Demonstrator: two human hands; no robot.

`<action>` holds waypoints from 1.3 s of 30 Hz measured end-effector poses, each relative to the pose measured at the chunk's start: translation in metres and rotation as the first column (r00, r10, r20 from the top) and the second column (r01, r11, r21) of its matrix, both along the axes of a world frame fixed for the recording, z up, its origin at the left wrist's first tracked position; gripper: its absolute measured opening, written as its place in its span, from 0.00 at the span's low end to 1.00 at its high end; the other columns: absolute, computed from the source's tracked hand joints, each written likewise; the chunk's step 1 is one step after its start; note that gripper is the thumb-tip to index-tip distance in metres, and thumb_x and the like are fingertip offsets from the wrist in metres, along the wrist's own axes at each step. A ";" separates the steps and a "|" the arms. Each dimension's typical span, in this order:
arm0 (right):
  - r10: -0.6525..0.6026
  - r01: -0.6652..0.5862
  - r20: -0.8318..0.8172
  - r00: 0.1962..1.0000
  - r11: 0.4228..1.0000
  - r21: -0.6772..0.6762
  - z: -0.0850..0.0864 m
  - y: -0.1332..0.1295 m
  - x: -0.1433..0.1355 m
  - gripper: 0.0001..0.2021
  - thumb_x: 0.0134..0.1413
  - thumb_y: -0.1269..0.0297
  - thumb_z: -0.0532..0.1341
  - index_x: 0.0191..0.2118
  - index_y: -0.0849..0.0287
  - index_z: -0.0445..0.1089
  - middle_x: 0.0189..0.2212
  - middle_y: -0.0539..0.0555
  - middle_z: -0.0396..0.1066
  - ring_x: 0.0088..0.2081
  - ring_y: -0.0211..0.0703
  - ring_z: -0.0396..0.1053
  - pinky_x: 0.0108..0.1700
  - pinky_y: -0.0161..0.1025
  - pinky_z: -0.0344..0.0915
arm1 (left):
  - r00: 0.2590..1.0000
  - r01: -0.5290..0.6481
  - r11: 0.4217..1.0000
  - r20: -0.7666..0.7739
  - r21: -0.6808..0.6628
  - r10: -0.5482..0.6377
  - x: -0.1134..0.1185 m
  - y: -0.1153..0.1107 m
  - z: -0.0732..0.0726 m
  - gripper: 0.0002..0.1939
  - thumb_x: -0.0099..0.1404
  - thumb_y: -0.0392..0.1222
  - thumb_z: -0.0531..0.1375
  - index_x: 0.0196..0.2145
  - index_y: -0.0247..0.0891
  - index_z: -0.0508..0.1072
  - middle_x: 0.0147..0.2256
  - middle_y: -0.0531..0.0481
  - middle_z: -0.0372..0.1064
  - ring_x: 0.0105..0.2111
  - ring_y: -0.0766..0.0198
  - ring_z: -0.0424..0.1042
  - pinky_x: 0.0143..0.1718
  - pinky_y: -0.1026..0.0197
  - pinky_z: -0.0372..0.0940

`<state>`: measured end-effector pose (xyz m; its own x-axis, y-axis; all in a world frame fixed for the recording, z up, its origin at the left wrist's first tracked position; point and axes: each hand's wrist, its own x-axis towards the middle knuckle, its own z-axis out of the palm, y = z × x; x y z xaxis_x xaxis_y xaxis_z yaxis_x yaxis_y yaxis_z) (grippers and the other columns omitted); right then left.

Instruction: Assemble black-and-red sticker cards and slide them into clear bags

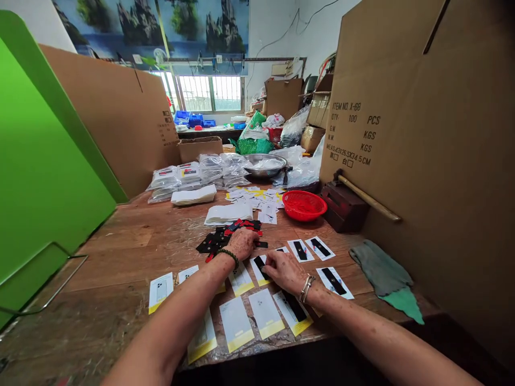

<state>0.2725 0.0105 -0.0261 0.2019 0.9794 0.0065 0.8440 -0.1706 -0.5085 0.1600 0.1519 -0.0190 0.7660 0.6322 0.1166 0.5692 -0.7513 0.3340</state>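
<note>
My left hand (242, 243) reaches over the right part of a pile of black and red pieces (213, 241), its fingertips down among them; what they hold, if anything, is hidden. My right hand (284, 269) is pinched on a black strip (260, 264) that lies over a white and yellow card. Rows of such cards (235, 321) are spread along the table's front. Several cards to the right bear a black strip each, such as the far right one (335, 281). The cards at the left and front middle show no strip. My forearms cover parts of some cards.
Behind the pile lie white stacks (229, 214), scattered small cards (267, 198) and a red basket (304, 206). A dark box (344, 206) and a grey-green cloth (380, 268) are at the right. Bagged packs (213, 169) and a metal bowl (265, 165) stand further back. Tall cardboard (422, 134) walls the right side.
</note>
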 end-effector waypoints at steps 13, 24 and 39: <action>0.180 0.000 -0.421 0.889 0.919 0.393 0.016 0.010 0.016 0.08 0.58 0.65 0.57 0.38 0.59 0.73 0.27 0.50 0.73 0.26 0.38 0.69 0.32 0.36 0.65 | 0.957 0.159 0.926 0.285 -0.342 -0.059 -0.033 -0.026 0.032 0.09 0.56 0.35 0.62 0.37 0.35 0.77 0.33 0.52 0.77 0.32 0.66 0.73 0.35 0.66 0.66; 0.326 -0.431 0.355 0.876 0.860 0.274 -0.008 -0.087 -0.036 0.04 0.58 0.69 0.61 0.37 0.56 0.74 0.33 0.53 0.73 0.37 0.45 0.68 0.38 0.39 0.60 | 0.999 -0.035 0.999 0.012 -0.009 0.035 -0.072 -0.011 0.001 0.12 0.56 0.31 0.60 0.36 0.37 0.80 0.38 0.44 0.75 0.41 0.57 0.73 0.45 0.58 0.66; 0.117 -0.117 0.000 0.993 0.993 -0.007 -0.006 0.071 -0.022 0.03 0.49 0.72 0.64 0.33 0.61 0.74 0.41 0.57 0.69 0.42 0.44 0.68 0.42 0.36 0.61 | 0.998 0.046 0.999 -0.035 -0.012 -0.046 -0.074 0.001 0.000 0.10 0.55 0.33 0.63 0.36 0.36 0.80 0.38 0.44 0.73 0.41 0.56 0.71 0.44 0.59 0.64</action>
<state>0.2501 0.0817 -0.0321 0.0856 0.9963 -0.0004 0.8586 -0.0740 -0.5073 0.0858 0.1530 -0.0187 0.7978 0.5974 0.0815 0.5459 -0.7731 0.3229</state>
